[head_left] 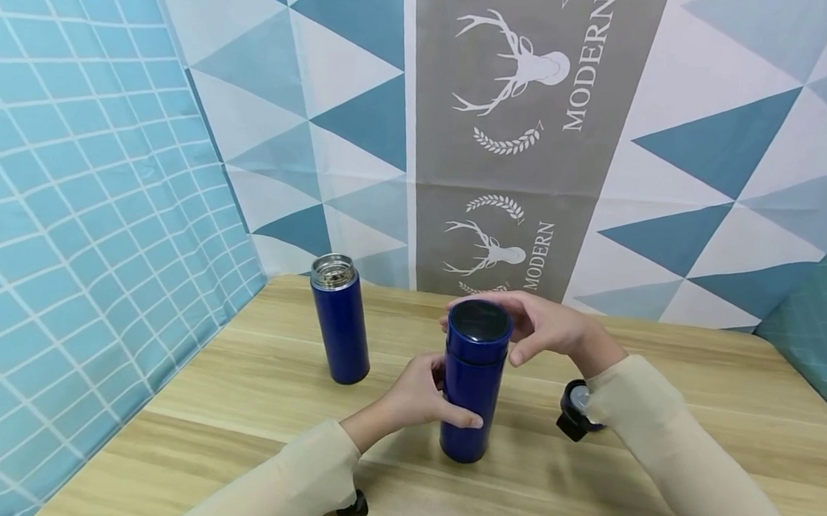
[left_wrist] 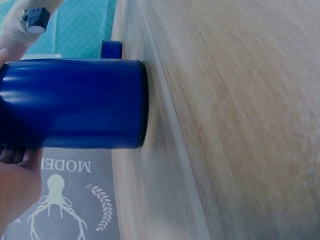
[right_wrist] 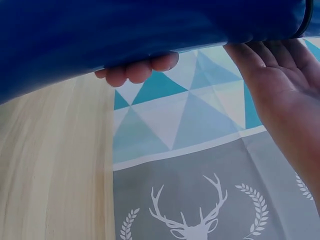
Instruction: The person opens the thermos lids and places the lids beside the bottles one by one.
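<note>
A dark blue vacuum flask stands upright on the table, its lid on top with a glossy black disc. My left hand grips the flask's body around the middle, thumb across the near side. Up at the lid, my right hand reaches round from the back right. Its fingers pass behind the lid, and the thumb stands apart from it. In the right wrist view, the right hand's fairly straight fingers meet the flask near the lid seam, while the left fingertips curl under its body.
A second blue flask, lidless with a steel threaded mouth, stands at the back left of the wooden table. A small blue cylinder sits beyond the held flask. Patterned cloth hangs behind the table.
</note>
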Tool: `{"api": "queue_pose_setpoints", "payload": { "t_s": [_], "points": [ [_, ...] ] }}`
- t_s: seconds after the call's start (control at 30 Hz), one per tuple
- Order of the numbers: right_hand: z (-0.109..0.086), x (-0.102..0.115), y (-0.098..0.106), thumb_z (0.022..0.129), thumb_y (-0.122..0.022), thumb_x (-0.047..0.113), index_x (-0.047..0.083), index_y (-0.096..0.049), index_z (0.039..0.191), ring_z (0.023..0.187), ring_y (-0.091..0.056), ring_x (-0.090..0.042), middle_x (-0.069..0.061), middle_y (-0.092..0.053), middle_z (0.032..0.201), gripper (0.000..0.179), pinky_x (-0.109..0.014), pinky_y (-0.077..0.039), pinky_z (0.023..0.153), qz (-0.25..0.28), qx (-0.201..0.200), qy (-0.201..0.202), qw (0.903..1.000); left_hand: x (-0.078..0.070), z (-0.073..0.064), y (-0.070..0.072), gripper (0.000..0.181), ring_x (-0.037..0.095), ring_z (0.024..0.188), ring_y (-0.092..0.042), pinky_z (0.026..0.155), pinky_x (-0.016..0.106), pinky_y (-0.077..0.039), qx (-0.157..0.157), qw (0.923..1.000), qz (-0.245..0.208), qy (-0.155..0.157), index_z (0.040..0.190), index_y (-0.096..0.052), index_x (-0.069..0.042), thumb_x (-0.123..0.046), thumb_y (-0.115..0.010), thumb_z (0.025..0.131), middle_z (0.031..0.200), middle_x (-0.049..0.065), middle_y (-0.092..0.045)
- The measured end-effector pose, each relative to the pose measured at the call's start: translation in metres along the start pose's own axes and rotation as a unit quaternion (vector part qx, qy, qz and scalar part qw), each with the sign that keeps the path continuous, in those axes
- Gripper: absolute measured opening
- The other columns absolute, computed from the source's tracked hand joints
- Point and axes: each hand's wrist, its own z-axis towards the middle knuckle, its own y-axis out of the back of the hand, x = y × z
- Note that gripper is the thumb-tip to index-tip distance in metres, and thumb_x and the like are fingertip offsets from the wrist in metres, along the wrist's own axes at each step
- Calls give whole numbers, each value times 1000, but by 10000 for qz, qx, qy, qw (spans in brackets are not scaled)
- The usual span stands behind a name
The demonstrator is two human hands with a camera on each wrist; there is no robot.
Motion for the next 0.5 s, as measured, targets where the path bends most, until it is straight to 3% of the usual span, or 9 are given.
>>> {"api": "queue_pose_setpoints", "payload": {
  "t_s": [0.1,0.23,0.4,0.5],
  "points": [
    [-6,2,-5,87,-70,18,-5,-24,148,138,-43,-24,-10,-41,151,80,-35,-39,113,-16,-382,-157,9991,1,0,-1,55,6,90,-67,83,21,-54,26,10000,-33,-38,117,-63,-5,-11,-83,66,109,13,-72],
    [-16,8,-17,84,-74,15,1,-27,149,138,-44,-20,-2,-42,151,81,-31,-39,112,-10,-1266,-529,9905,1,0,-1,54,6,90,-67,83,22,-54,59,9999,-44,-108,117,-63,-6,-10,-83,66,109,13,-71],
    [-19,17,-37,83,-74,10,-2,-26,148,139,-42,-17,-1,-42,151,82,-25,-40,111,-550,-2188,-588,9724,2,-1,0,54,6,91,-67,84,22,-54,67,9999,-12,-106,117,-63,-7,-11,-83,67,110,12,-72],
    [-15,22,-51,82,-73,6,-2,-28,147,138,-44,-16,-2,-43,150,80,-22,-40,110,-987,-2732,-674,9545,2,-1,1,54,7,91,-67,85,22,-54,48,10000,-9,-80,117,-63,-8,-12,-83,67,110,12,-72]
  ]
}}
